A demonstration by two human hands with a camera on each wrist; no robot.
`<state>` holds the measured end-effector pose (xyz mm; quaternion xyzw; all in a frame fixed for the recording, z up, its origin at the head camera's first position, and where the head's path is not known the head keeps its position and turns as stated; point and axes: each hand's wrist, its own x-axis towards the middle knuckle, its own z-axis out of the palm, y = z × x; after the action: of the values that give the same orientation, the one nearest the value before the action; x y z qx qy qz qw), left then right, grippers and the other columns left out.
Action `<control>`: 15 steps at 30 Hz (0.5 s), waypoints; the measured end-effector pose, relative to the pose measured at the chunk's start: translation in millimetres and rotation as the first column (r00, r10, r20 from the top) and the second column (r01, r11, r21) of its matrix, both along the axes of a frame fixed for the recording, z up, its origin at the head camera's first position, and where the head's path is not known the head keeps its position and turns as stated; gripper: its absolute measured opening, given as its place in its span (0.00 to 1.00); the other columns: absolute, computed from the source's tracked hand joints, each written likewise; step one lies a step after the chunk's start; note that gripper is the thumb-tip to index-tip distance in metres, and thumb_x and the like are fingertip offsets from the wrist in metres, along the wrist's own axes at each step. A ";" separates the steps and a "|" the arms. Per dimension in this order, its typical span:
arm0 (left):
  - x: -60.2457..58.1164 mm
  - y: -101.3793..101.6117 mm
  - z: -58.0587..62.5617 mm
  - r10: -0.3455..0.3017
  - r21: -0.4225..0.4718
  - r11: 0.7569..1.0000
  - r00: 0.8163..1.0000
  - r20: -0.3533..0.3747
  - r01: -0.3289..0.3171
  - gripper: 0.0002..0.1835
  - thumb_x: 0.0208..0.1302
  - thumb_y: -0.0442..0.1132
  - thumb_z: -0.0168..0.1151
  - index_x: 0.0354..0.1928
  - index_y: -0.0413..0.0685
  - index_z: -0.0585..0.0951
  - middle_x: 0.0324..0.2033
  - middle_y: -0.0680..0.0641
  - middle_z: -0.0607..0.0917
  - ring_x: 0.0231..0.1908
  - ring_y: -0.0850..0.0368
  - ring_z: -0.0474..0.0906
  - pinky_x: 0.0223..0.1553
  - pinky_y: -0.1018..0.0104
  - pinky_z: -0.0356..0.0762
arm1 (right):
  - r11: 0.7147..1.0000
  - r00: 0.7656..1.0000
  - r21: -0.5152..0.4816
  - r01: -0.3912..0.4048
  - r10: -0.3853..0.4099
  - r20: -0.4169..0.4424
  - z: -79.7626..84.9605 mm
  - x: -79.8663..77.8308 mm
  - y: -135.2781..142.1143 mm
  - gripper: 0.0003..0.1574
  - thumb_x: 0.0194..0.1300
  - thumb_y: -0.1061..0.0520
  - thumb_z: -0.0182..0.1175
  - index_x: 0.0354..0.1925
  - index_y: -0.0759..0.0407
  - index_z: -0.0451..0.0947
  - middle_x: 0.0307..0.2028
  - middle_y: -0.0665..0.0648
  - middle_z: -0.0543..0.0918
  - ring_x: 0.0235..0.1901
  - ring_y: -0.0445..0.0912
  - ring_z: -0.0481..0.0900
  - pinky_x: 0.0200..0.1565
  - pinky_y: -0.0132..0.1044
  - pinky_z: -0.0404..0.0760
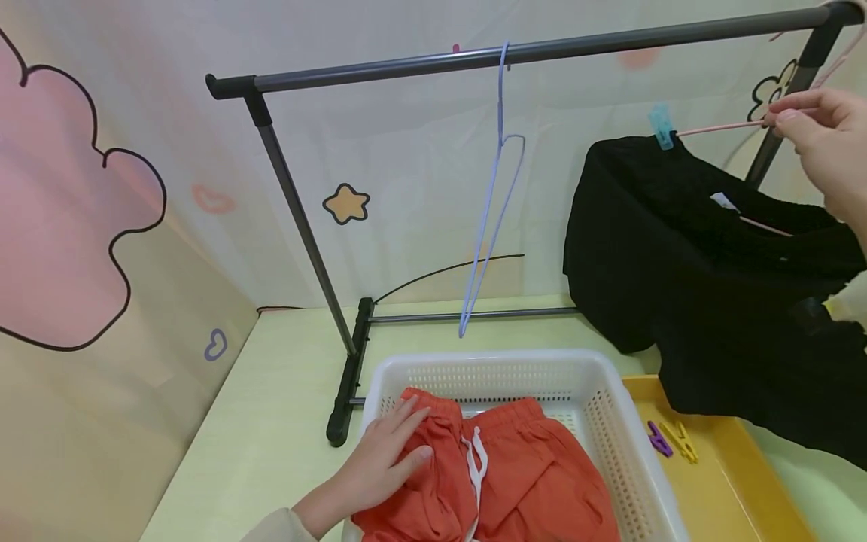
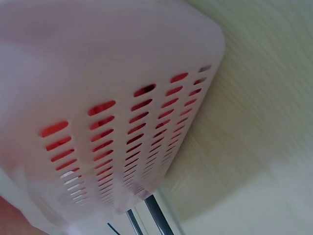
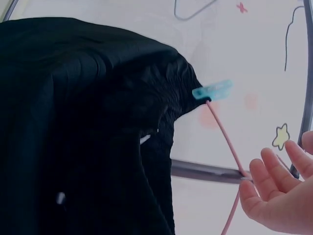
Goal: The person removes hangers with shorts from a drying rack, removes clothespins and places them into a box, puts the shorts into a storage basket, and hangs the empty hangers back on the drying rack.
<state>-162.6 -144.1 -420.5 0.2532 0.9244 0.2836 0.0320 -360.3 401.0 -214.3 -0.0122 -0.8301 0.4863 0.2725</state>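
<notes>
My right hand (image 1: 822, 135) pinches a thin pink clothes hanger (image 1: 721, 129) at the upper right. Black trousers or shorts (image 1: 691, 248) hang from it, their full length out of sight. A light blue clothespin (image 1: 661, 126) clips the waistband to the hanger's end; the right wrist view also shows this clothespin (image 3: 212, 90). With fingers extended, my left hand (image 1: 386, 459) rests on orange-red shorts (image 1: 542, 459) with a white drawstring. These lie in a white perforated basket (image 1: 501, 360), whose side wall (image 2: 112, 63) fills much of the left wrist view.
A dark metal clothes rack (image 1: 379, 71) stands behind the basket. From its bar hangs a lavender-blue hanger (image 1: 482, 233). Right of the basket, a yellow tray (image 1: 718, 482) contains a purple clothespin (image 1: 660, 440) and a yellow clothespin (image 1: 680, 442). The black garment overhangs the tray's back.
</notes>
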 end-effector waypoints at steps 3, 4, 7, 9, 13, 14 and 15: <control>-0.5 -1.4 -2.2 0.017 0.029 0.999 1.000 -0.015 -0.017 0.28 0.64 0.51 0.46 0.62 0.45 0.63 0.64 0.40 0.59 0.66 0.42 0.48 0.60 0.42 0.50 | 0.998 0.998 -0.060 0.028 -0.032 -0.060 11.6 18.8 -15.3 0.16 0.65 0.48 0.46 0.50 0.43 0.71 0.37 0.33 0.74 0.37 0.28 0.67 0.43 0.28 0.55; -0.6 -1.6 -2.5 0.023 0.044 0.999 1.000 -0.016 -0.022 0.28 0.64 0.50 0.47 0.62 0.45 0.63 0.64 0.41 0.59 0.66 0.42 0.48 0.59 0.42 0.50 | 0.996 0.995 -0.072 0.046 -0.051 -0.081 15.7 26.5 -23.2 0.14 0.66 0.50 0.45 0.48 0.42 0.72 0.34 0.32 0.73 0.35 0.27 0.66 0.44 0.28 0.56; -0.7 -1.9 -2.2 0.035 0.087 0.996 0.999 -0.020 -0.033 0.27 0.63 0.48 0.49 0.62 0.43 0.64 0.64 0.40 0.59 0.66 0.43 0.48 0.59 0.41 0.50 | 0.990 0.981 -0.073 0.121 -0.131 -0.146 26.2 47.5 -45.4 0.13 0.68 0.53 0.43 0.41 0.37 0.72 0.29 0.29 0.71 0.32 0.25 0.65 0.45 0.26 0.55; -0.6 -2.0 -1.8 0.042 0.104 0.994 0.999 -0.020 -0.039 0.27 0.63 0.47 0.50 0.61 0.43 0.64 0.64 0.40 0.58 0.66 0.43 0.48 0.59 0.41 0.51 | 0.984 0.974 -0.062 0.166 -0.173 -0.143 33.3 59.6 -57.8 0.15 0.68 0.54 0.41 0.36 0.32 0.69 0.27 0.28 0.68 0.31 0.25 0.62 0.47 0.26 0.53; -0.6 -1.8 -1.0 0.048 0.117 0.992 0.999 -0.018 -0.045 0.27 0.63 0.47 0.50 0.61 0.42 0.64 0.65 0.40 0.58 0.66 0.43 0.48 0.59 0.41 0.51 | 0.983 0.980 -0.020 0.180 -0.181 -0.081 37.8 62.2 -54.3 0.18 0.68 0.55 0.38 0.31 0.28 0.63 0.25 0.27 0.64 0.28 0.25 0.59 0.41 0.24 0.52; -0.6 -1.7 -0.9 0.049 0.118 0.992 0.999 -0.018 -0.047 0.27 0.63 0.47 0.50 0.61 0.42 0.64 0.65 0.40 0.58 0.66 0.43 0.48 0.59 0.41 0.51 | 0.988 0.983 0.011 0.152 -0.150 -0.102 27.3 39.6 -24.8 0.17 0.68 0.54 0.39 0.32 0.28 0.64 0.26 0.26 0.66 0.28 0.23 0.60 0.40 0.22 0.53; -0.6 -1.8 -0.7 0.050 0.119 0.992 0.999 -0.018 -0.048 0.27 0.63 0.47 0.49 0.61 0.42 0.64 0.65 0.40 0.58 0.66 0.43 0.48 0.59 0.41 0.51 | 0.987 0.982 0.035 0.155 -0.150 -0.116 19.8 23.8 -5.2 0.15 0.68 0.53 0.39 0.34 0.29 0.66 0.26 0.25 0.67 0.27 0.22 0.60 0.39 0.20 0.54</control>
<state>-163.2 -145.9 -421.2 0.2348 0.9121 0.3359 0.0001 -336.5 395.7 -194.5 -0.0423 -0.8204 0.4457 0.3555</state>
